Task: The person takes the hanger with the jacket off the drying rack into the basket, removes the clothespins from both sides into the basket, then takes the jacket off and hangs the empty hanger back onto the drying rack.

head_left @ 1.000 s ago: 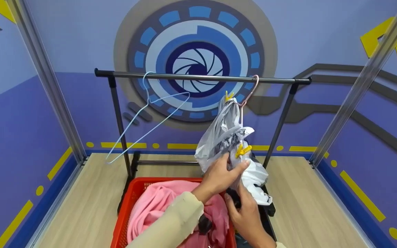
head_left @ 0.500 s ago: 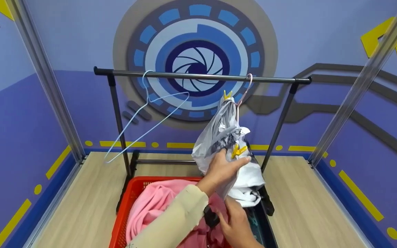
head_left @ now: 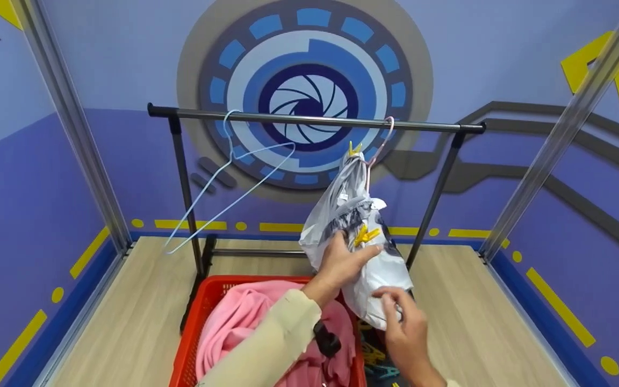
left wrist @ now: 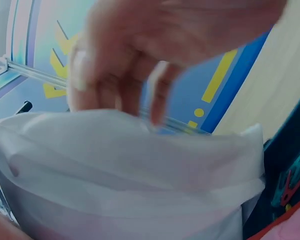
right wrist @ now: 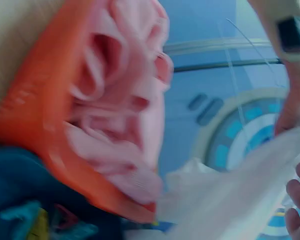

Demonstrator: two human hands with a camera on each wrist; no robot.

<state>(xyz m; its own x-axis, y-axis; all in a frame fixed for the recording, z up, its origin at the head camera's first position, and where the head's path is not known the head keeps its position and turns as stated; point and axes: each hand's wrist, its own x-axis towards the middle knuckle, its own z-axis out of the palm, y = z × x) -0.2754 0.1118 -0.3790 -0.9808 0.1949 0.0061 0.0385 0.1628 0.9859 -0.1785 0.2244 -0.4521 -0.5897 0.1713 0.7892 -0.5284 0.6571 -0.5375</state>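
A white garment (head_left: pixel 387 269) with a dark print and a greyish sheer side hangs on a pink hanger (head_left: pixel 379 148). Yellow clothespins fasten it, one at the top (head_left: pixel 354 149) and one lower down (head_left: pixel 366 235). My left hand (head_left: pixel 342 263) holds the cloth just under the lower clothespin, thumb in front and fingers partly hidden. Near the hem is my right hand (head_left: pixel 409 328), its fingers loosely bent. The left wrist view has the right hand (left wrist: pixel 135 55) blurred, its fingertips behind the edge of the white cloth (left wrist: pixel 130 170).
The hanger hooks over a metal clothes rack's rail (head_left: pixel 309 120), beside a light blue hanger (head_left: pixel 234 156). Below stands a red basket (head_left: pixel 186 344) with pink clothes (head_left: pixel 245 317). Right of it, a dark container (right wrist: pixel 10 185) holds several clothespins (head_left: pixel 371 352).
My right hand has moved from below the cloth up and right, in front of the hem. The white garment has spread out flatter. The pink hanger has shifted slightly left along the rail.
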